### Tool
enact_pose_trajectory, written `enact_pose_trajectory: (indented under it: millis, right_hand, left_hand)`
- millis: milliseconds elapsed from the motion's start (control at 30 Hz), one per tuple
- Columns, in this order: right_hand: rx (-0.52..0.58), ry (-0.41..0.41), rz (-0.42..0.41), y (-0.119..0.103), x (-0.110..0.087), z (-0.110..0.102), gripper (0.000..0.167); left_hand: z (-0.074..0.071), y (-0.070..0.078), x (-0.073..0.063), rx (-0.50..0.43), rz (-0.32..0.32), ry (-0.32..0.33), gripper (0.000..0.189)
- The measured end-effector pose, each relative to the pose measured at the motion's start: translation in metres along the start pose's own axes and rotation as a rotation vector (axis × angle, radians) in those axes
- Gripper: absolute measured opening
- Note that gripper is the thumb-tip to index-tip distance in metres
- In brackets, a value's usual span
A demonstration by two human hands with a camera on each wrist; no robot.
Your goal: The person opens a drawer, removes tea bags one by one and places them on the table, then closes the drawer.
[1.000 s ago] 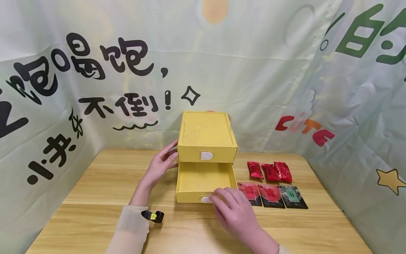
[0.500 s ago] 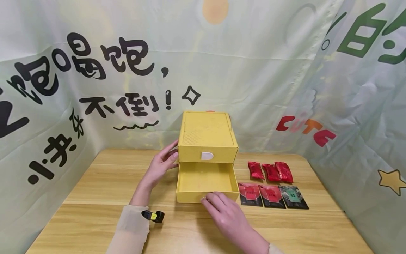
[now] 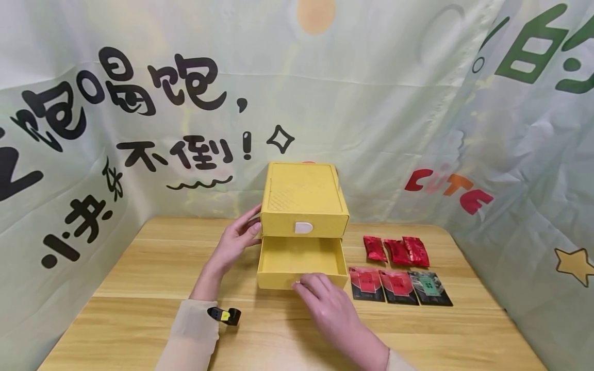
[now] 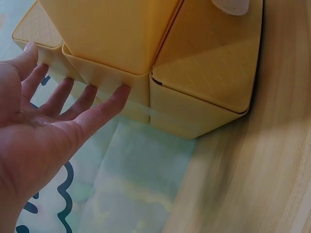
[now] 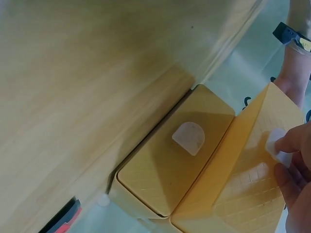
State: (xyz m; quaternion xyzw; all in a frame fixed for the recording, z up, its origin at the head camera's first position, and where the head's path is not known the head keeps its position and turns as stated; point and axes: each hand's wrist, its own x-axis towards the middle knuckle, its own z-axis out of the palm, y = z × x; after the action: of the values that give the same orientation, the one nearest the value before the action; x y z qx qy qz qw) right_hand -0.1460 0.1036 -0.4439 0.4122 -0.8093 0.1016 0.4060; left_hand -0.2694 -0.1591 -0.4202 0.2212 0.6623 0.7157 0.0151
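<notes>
A yellow drawer cabinet stands at the back of the wooden table. Its top drawer is closed, while the drawer beneath is pulled well out and bare inside. My right hand pinches that drawer's white tab handle between thumb and fingers. The right wrist view also shows a closed lower drawer with its own white tab, hidden in the head view. My left hand rests its extended fingertips against the cabinet's left side, palm apart from it.
Right of the cabinet lie three crinkled red packets. In front of them are flat sachets, two red and black and one green and black. A printed cloth hangs behind and around the wooden table.
My right hand has shifted left along the drawer front onto the handle. The pulled-out drawer has since slid slightly inward with it. My left hand has stayed in place.
</notes>
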Motion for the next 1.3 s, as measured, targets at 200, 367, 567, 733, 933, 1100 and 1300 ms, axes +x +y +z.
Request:
enact_pose_trajectory:
  millis: [200,367,567,733,933,1100,1300]
  right_hand:
    - [0.007,-0.005,0.025,0.006,0.005,0.003,0.032]
    - [0.02,-0.043,0.056,0.01,0.007,0.007,0.031]
    - [0.028,-0.06,0.097,0.016,0.01,0.014,0.042]
    - [0.035,-0.045,0.122,0.021,0.012,0.02,0.048]
    - [0.031,-0.028,0.141,0.028,0.017,0.028,0.042]
    - [0.021,-0.02,0.16,0.035,0.021,0.034,0.042]
    - [0.005,-0.01,0.161,0.042,0.024,0.04,0.041]
  left_hand:
    - [0.0,0.0,0.001,0.001,0.009,-0.001,0.056]
    - [-0.001,0.0,0.001,0.01,0.01,0.007,0.056]
    - [-0.001,-0.001,0.0,0.005,0.008,-0.003,0.056]
    - [-0.001,-0.001,0.001,0.006,0.01,-0.002,0.056]
    - [-0.001,0.0,0.001,0.001,0.011,-0.005,0.056]
    - [-0.001,0.0,0.0,0.009,0.006,-0.005,0.056]
    - [0.0,0.001,0.0,0.022,-0.009,0.004,0.056]
